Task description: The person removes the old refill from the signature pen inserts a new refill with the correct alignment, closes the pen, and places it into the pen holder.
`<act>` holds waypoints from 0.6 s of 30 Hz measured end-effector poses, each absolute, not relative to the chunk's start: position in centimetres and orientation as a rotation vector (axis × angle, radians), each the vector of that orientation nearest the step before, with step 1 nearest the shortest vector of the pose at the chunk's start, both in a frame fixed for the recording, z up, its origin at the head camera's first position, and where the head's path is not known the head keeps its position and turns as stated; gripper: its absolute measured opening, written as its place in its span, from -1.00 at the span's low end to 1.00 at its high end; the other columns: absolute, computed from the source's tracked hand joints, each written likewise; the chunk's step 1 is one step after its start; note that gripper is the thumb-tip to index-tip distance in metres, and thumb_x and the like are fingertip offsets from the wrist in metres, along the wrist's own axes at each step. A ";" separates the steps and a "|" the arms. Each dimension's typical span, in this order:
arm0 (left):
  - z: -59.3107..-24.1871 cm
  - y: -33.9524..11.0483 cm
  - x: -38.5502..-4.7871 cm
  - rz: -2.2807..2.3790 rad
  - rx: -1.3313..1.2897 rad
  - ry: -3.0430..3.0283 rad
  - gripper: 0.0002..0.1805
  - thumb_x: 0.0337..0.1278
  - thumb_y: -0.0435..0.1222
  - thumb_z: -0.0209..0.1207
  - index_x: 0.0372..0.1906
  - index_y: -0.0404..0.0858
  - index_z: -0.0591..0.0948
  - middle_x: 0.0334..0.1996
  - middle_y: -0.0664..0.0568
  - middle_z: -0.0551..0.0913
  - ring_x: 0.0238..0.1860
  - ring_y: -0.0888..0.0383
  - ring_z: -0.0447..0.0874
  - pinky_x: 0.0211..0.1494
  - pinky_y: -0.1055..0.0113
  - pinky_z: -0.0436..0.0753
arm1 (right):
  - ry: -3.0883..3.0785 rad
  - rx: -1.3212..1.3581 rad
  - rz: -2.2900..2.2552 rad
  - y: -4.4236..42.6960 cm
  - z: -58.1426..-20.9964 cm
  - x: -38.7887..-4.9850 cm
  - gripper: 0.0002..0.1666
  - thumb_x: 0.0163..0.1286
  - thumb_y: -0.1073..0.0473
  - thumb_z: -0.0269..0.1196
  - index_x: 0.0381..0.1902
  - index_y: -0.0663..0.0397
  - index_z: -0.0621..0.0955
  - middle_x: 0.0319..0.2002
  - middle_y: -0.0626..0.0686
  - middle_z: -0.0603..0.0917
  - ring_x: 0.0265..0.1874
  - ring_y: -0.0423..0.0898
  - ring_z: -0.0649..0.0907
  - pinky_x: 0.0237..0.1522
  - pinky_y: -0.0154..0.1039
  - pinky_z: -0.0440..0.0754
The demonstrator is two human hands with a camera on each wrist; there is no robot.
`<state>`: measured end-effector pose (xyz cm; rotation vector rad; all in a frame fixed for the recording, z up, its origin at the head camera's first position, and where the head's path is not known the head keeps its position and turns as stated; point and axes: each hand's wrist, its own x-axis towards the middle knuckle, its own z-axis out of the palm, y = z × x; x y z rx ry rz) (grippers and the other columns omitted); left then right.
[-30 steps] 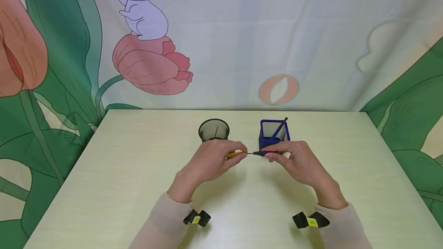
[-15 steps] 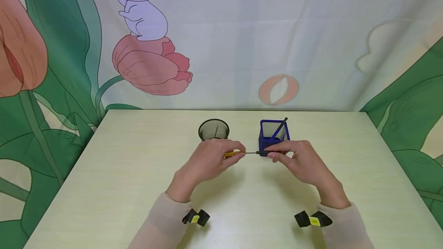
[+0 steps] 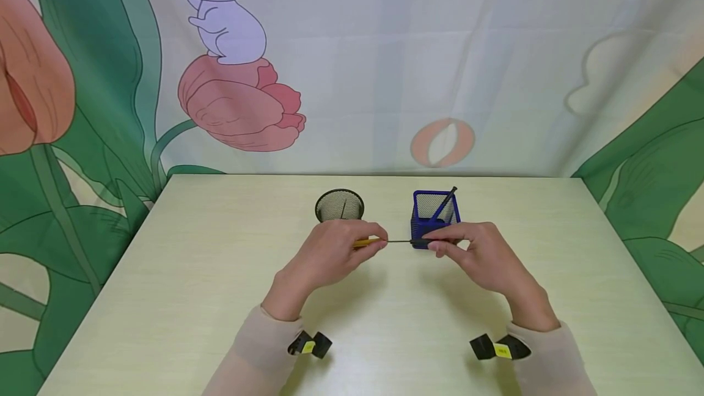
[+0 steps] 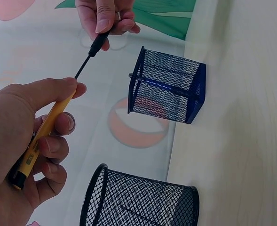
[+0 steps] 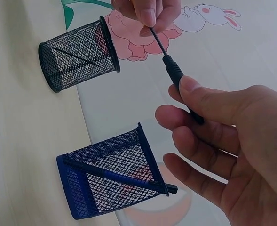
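Note:
In the head view my left hand (image 3: 332, 252) grips the slim yellow handle (image 4: 48, 123) of a pen-shaped screwdriver, thumb and forefinger near its front end. A thin dark shaft (image 3: 398, 241) runs from it to a black ribbed grip (image 5: 173, 70), which my right hand (image 3: 467, 255) pinches between thumb and forefinger. The shaft's ends are hidden in the left fingertips and in the black grip. Both hands are raised over the table, in front of a round black mesh pen holder (image 3: 340, 203) and a square blue mesh pen holder (image 3: 434, 206).
A dark pen (image 5: 119, 176) leans inside the blue holder. Within the black holder a thin dark stick (image 5: 75, 56) shows through the mesh. The pale table (image 3: 192, 274) ends at a printed curtain (image 3: 357, 78) behind.
My hands have drawn slightly apart, the left going left and the right going right. More of the thin shaft shows between them. Both holders have stayed in place.

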<state>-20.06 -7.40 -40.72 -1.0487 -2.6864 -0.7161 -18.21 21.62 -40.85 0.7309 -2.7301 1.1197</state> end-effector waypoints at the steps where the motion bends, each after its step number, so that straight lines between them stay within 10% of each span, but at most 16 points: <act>1: -40.7 -7.4 -20.1 -0.719 -1.049 -2.686 -0.86 0.46 -0.08 0.23 -0.06 0.15 0.77 -0.32 0.34 0.77 -0.46 0.40 0.52 -0.37 0.42 0.50 | -2.730 0.729 1.124 21.6 -40.8 -18.2 -0.82 0.40 0.12 0.40 -0.07 -0.17 0.83 -0.45 -0.25 0.76 -0.36 -0.27 0.72 -0.33 -0.32 0.55; 18: -40.5 -7.7 -20.1 -0.729 -1.049 -2.668 -0.87 0.46 -0.10 0.24 -0.07 0.15 0.77 -0.30 0.34 0.78 -0.43 0.40 0.54 -0.34 0.41 0.51 | -2.738 0.696 1.120 21.9 -40.9 -18.3 -0.82 0.41 0.12 0.40 -0.07 -0.08 0.83 -0.43 -0.15 0.79 -0.33 -0.16 0.75 -0.29 -0.30 0.58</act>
